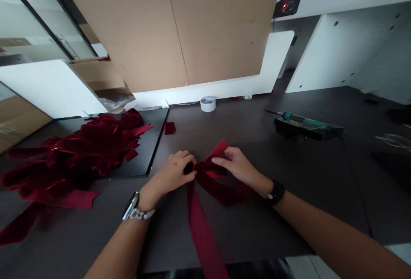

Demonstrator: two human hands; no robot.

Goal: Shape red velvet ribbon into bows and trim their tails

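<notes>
A dark red velvet ribbon bow (221, 187) lies between my two hands on the dark table. My left hand (173, 169) pinches it near its gathered middle, with fingers and thumb closed around a fold. One long tail runs down over the table's front edge. At the upper right, my right hand (236, 163) grips a loop or end of the same bow between thumb and fingers. Part of the bow is hidden behind the fingers. Left of my hands, a heap of dark red velvet bows (93, 144) rests partly on a black board (144, 161).
A small red velvet piece (169, 128) and a roll of white tape (208, 104) sit beyond my hands. A soldering-iron-like tool (289, 117) lies on a black holder (308, 131) to the right. Cardboard (180, 26) and a white partition (276, 58) stand at the back.
</notes>
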